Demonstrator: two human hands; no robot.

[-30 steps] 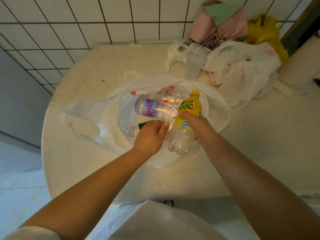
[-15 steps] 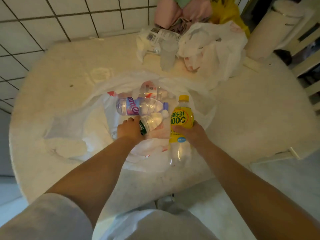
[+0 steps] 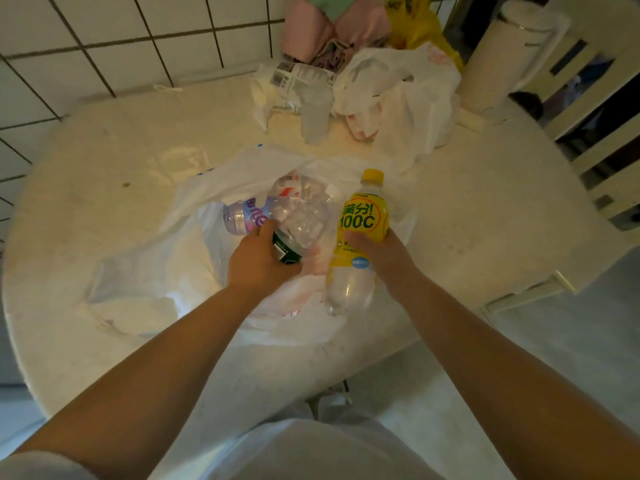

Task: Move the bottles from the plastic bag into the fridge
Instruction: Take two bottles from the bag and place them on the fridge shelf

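Note:
A white plastic bag point(image 3: 166, 258) lies spread open on the round table point(image 3: 485, 220). Inside it my left hand point(image 3: 258, 261) grips a clear bottle with a green label point(image 3: 298, 237). Just beyond that lie a clear bottle with a purple label point(image 3: 247, 214) and, further back, one with a red and white label point(image 3: 289, 188). My right hand point(image 3: 379, 252) holds a yellow-labelled bottle with a yellow cap point(image 3: 360, 237) around its middle, over the bag's right edge. The fridge is not in view.
At the back of the table stand a clear plastic cup point(image 3: 315, 116), a second white plastic bag point(image 3: 408, 98), a labelled packet point(image 3: 294, 76) and pink and yellow cloth bags point(image 3: 346, 26). A white cylinder point(image 3: 498, 60) stands at the far right. A tiled wall point(image 3: 104, 39) rises behind.
My left hand reached deeper into the bag and closed on the green-labelled bottle, tilting it up. My right hand kept the yellow bottle. The view shifted right.

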